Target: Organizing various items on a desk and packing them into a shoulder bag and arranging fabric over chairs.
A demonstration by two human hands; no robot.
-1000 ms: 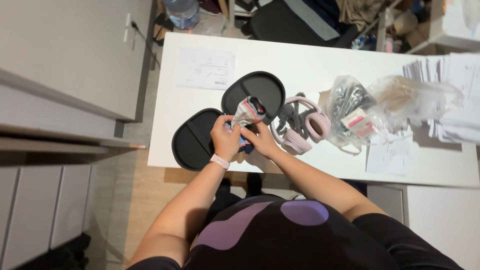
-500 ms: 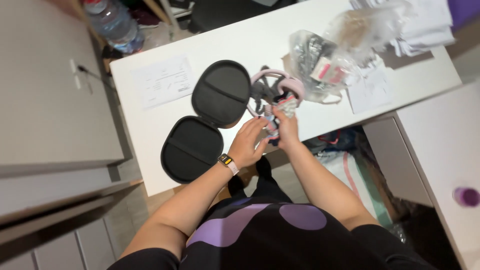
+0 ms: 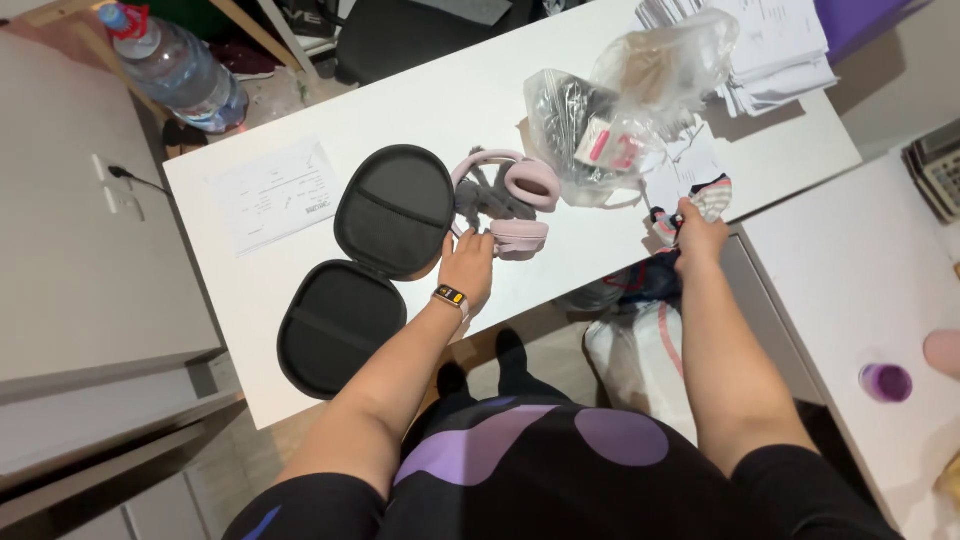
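Observation:
My left hand rests on the white table beside the pink headphones, fingers touching the lower ear cup. A black hard case lies open to the left of that hand, both halves empty. My right hand is out at the table's right front edge, gripping a striped grey, pink and dark cloth that hangs partly over the edge.
Clear plastic bags with small items lie behind the headphones, paper stacks at the far right, a printed sheet at the left. A water bottle stands on the floor. A white cabinet with a purple cap sits to the right.
My right hand carried the striped cloth from beside the headphones to the table's right edge. My left hand let go of it and moved onto the headphones. The camera view swung.

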